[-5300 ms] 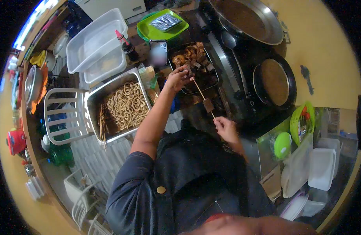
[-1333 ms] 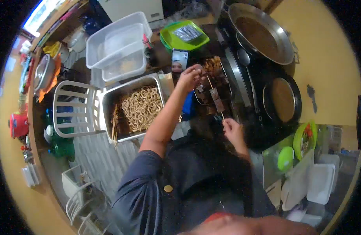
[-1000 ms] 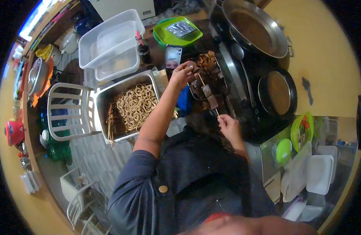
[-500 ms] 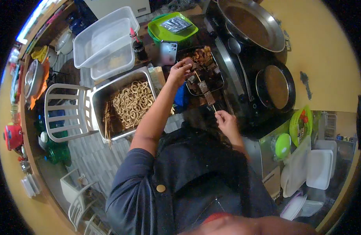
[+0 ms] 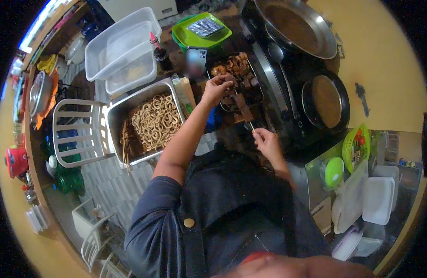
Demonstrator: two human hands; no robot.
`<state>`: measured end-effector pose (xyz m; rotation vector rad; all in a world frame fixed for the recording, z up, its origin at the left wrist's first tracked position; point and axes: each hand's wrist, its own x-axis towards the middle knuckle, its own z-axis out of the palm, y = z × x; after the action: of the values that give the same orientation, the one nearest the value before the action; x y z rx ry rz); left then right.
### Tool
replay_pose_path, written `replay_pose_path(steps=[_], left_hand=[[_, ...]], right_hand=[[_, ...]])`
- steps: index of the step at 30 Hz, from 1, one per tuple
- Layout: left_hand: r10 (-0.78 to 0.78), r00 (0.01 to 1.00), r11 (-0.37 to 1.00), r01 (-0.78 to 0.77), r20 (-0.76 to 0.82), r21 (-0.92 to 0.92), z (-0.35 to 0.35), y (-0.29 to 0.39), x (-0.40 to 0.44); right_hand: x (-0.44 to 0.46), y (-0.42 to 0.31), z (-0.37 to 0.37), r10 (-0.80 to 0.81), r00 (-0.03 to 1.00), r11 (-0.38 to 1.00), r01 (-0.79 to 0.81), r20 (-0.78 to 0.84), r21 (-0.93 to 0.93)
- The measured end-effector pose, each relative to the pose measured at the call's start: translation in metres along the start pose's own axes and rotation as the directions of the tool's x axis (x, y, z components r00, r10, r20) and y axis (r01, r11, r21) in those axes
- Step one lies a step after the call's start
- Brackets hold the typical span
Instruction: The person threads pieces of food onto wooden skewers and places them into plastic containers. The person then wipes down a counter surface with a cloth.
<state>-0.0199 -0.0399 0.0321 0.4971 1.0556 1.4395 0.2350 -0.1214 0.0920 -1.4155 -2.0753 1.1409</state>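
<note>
My right hand (image 5: 267, 142) pinches the lower end of a thin wooden skewer (image 5: 252, 125). Two dark brown food cubes (image 5: 246, 113) sit along the stick. At its upper end, the fingers of my left hand (image 5: 216, 89) close on another dark brown cube (image 5: 229, 79); whether the tip is inside it I cannot tell. Beneath both hands lies a dark tray (image 5: 263, 98) with more brown cubes (image 5: 254, 82) and reddish-brown meat pieces (image 5: 239, 62), partly hidden by my left hand and the skewer.
Left of my arm, a steel pan (image 5: 172, 88) holds coiled skewered pieces (image 5: 155, 121). Beyond are a phone (image 5: 195, 60), a bottle (image 5: 163, 59), a green tray (image 5: 223, 39) and plastic tubs (image 5: 123, 44). On the right, two pans (image 5: 327, 102) of brown liquid and a ladle (image 5: 277, 53) rest by the stove.
My left hand has come slightly down with its cube, nearer the cubes on the skewer. The skewer has turned a little, and my right hand has barely moved.
</note>
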Motion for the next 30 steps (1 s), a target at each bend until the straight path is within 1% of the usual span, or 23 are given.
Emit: replay_pose_path(steps=[1,2,4,5,7,10,13,16,20,23,26,29,30], left_hand=[[-0.011,1.000,1.000,0.011,0.000,0.002,0.000,-0.003,0.000],[0.006,1.000,0.999,-0.005,-0.010,0.051,0.001,-0.005,0.001],[0.036,0.999,0.988,-0.032,-0.028,0.149,0.002,-0.012,-0.001],[0.026,0.999,0.993,-0.021,-0.037,0.117,0.004,-0.011,-0.004],[0.005,0.999,0.999,-0.002,-0.055,0.052,0.009,-0.008,-0.008],[0.013,0.996,0.999,-0.016,-0.084,-0.037,0.014,0.001,-0.015],[-0.134,0.980,0.988,0.120,-0.148,-0.099,0.019,0.017,-0.016],[-0.058,0.990,0.998,0.061,-0.128,0.018,0.006,-0.007,-0.002],[-0.021,0.991,0.998,0.029,-0.132,0.053,0.017,0.003,-0.015],[-0.018,0.989,0.997,0.028,-0.148,0.069,0.018,0.005,-0.016],[-0.008,0.989,0.996,0.021,-0.145,0.083,0.013,-0.004,-0.010],[-0.006,0.986,0.995,0.023,-0.168,0.102,0.014,-0.006,-0.009],[0.003,0.985,0.994,0.016,-0.171,0.111,0.012,-0.009,-0.005]], right_hand=[[0.001,0.000,0.000,0.034,0.999,0.999,-0.034,0.015,0.021],[0.002,0.001,0.000,0.070,0.997,0.997,-0.072,0.031,0.041],[0.005,0.015,0.005,0.021,1.000,1.000,-0.021,0.013,0.017],[0.007,0.015,0.005,-0.005,1.000,1.000,0.005,0.004,0.005],[0.007,0.016,0.004,0.000,1.000,1.000,0.000,0.014,0.025],[0.010,0.013,0.005,-0.028,1.000,0.999,0.028,-0.009,0.030],[0.012,0.019,0.006,-0.045,0.999,0.999,0.045,-0.012,0.020],[0.014,0.025,0.006,-0.063,0.998,0.998,0.063,0.002,-0.007],[0.015,0.025,0.007,-0.057,0.998,0.998,0.057,0.011,0.005],[0.018,0.026,0.010,-0.103,0.995,0.993,0.102,-0.018,-0.059],[0.019,0.022,0.008,-0.139,0.990,0.964,0.128,-0.034,-0.235],[0.023,0.012,0.002,-0.243,0.970,0.863,0.207,-0.021,-0.461],[0.025,0.010,0.002,-0.199,0.980,0.883,0.169,-0.022,-0.437]])
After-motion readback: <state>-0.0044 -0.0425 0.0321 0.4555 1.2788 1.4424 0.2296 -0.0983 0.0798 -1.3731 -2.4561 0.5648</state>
